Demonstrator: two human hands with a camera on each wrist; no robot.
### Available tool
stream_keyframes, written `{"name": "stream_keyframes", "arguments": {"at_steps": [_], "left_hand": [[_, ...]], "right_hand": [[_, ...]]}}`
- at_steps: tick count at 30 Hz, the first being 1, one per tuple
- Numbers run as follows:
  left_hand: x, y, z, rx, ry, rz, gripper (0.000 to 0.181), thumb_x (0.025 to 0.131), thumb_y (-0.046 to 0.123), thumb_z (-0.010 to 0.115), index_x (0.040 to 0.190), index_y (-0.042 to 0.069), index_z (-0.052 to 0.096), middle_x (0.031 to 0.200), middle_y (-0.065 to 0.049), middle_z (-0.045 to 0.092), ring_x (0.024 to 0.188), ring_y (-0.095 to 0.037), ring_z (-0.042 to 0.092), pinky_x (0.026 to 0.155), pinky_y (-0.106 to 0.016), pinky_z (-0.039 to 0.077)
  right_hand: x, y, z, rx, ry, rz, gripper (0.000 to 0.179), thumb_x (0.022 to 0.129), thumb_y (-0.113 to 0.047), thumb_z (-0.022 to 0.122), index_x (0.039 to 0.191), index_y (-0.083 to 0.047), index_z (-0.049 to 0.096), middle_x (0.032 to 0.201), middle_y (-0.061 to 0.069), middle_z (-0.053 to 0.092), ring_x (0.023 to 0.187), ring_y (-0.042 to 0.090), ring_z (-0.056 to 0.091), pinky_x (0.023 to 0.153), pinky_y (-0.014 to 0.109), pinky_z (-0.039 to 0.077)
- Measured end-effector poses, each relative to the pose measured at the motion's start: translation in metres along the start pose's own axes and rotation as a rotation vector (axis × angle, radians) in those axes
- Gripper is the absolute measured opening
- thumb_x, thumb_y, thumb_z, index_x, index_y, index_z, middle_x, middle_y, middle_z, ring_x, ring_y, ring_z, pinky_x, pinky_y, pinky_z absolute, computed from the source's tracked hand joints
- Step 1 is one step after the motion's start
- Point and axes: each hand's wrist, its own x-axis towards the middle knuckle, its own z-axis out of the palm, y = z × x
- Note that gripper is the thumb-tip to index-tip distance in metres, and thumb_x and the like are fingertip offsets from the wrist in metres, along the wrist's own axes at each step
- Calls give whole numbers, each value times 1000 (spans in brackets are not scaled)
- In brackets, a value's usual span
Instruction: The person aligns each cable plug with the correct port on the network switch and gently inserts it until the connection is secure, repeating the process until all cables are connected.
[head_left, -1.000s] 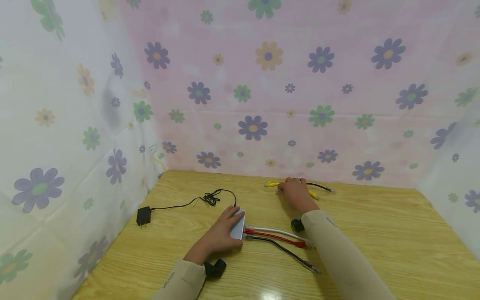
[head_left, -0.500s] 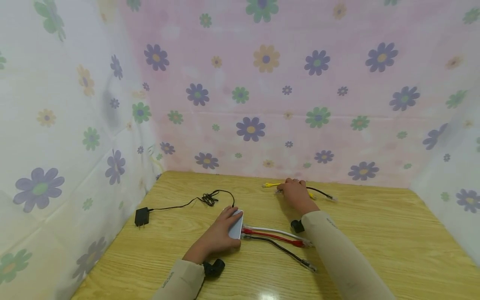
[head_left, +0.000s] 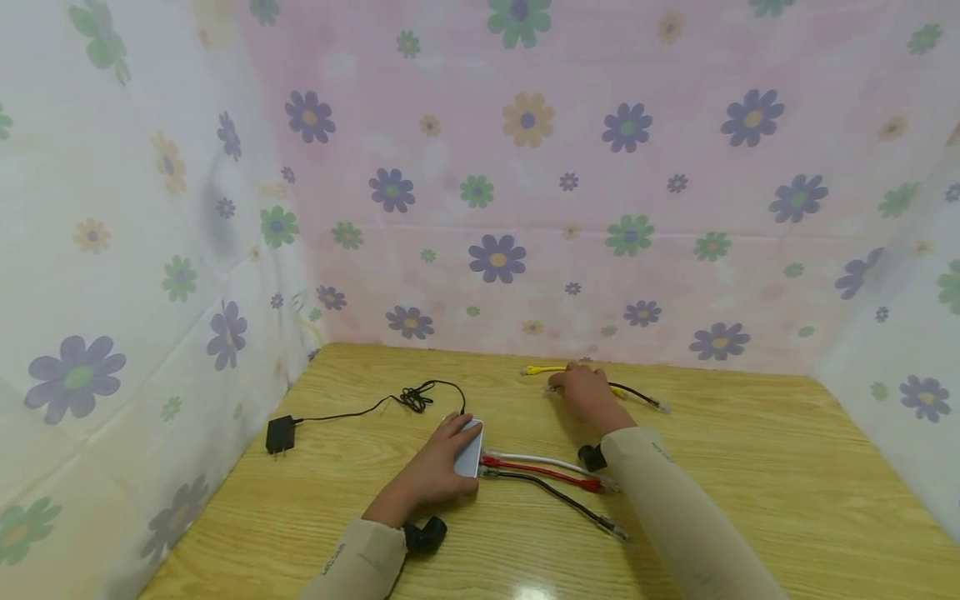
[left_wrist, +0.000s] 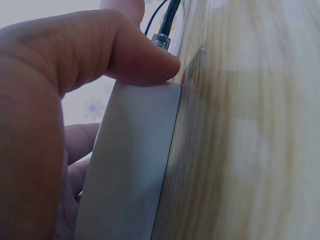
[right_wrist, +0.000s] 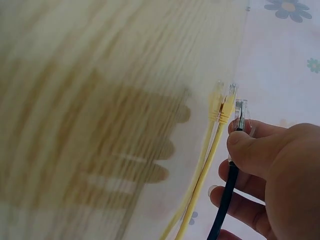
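A flat white network box [head_left: 469, 454] lies on the table, and my left hand [head_left: 427, 475] grips it. In the left wrist view the thumb [left_wrist: 145, 62] presses on the box's edge near a cable plug, with other fingers partly hidden behind. White [head_left: 536, 458], red [head_left: 543, 472] and black [head_left: 555, 493] cables run from its right side. Farther back, my right hand [head_left: 588, 396] pinches a short black Ethernet cable [right_wrist: 230, 190] just behind its clear plug [right_wrist: 240, 112]. A yellow Ethernet cable [head_left: 545, 369] lies right beside it, partly hidden by the hand.
A black power adapter [head_left: 281, 434] sits at the table's left, its thin cord [head_left: 415, 398] bunched midway and leading to the box. Flower-printed cloth [head_left: 498, 292] hangs along the back and sides of the wooden table [head_left: 750, 467].
The right hand and the black cable's far end shift slightly down in the head view, while the whole scene drifts a little left. The left hand keeps its hold on the box.
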Motion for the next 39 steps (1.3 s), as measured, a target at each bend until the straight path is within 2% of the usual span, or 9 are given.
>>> {"name": "stream_keyframes", "arguments": {"at_steps": [4,10,15,19,22,28,35,39], "left_hand": [[0,-1,0,-8,2,6,85,72,22,67,151,15,37,161,-8,23,150,-35,13,93,-52,41],[0,-6,2,2,1,2,86,72,24,67,152,18,36,161,-6,23,150,-33,12,95,-51,41],[0,-7,3,-1,0,4,86,72,24,67,152,19,36,161,-5,23,150,-33,12,94,-50,41],[0,-6,2,-2,1,3,86,72,24,67,152,18,36,161,-6,23,150,-33,12,94,-50,41],[0,-6,1,1,-1,2,85,72,25,67,151,18,37,161,-6,23,150,-33,12,95,-51,41],[0,-6,1,5,1,14,85,72,24,67,151,16,37,161,-7,23,150,-34,12,94,-51,41],[-1,-4,0,2,-9,9,85,72,25,67,151,16,36,161,-8,22,150,-34,11,95,-52,40],[-1,-4,1,-7,-10,6,86,71,24,68,151,16,37,161,-8,23,150,-34,12,95,-52,40]], "right_hand": [[-1,-3,1,8,16,-9,23,95,-15,59,113,-22,72,99,5,64,87,25,58,78,50,40],[-3,-9,5,50,23,-10,21,94,-17,62,113,-18,72,102,6,65,94,27,61,87,57,43],[-3,-12,9,74,31,-12,20,93,-18,63,111,-19,72,101,5,65,93,25,62,85,51,48],[-3,-17,8,123,25,-9,21,93,-18,63,112,-18,71,103,6,65,95,26,62,87,52,46],[-4,-21,6,178,9,-10,21,93,-16,63,113,-16,69,104,8,64,96,27,62,88,52,45],[-7,-24,6,289,-17,-16,20,94,-14,61,113,-13,68,102,8,59,91,23,59,82,42,48],[-9,-27,10,323,-22,-15,17,94,-17,62,110,-18,68,102,6,67,93,22,64,81,40,50],[-13,-30,9,342,-12,-31,17,93,-16,63,109,-17,68,102,7,64,92,23,62,80,41,50]]}}
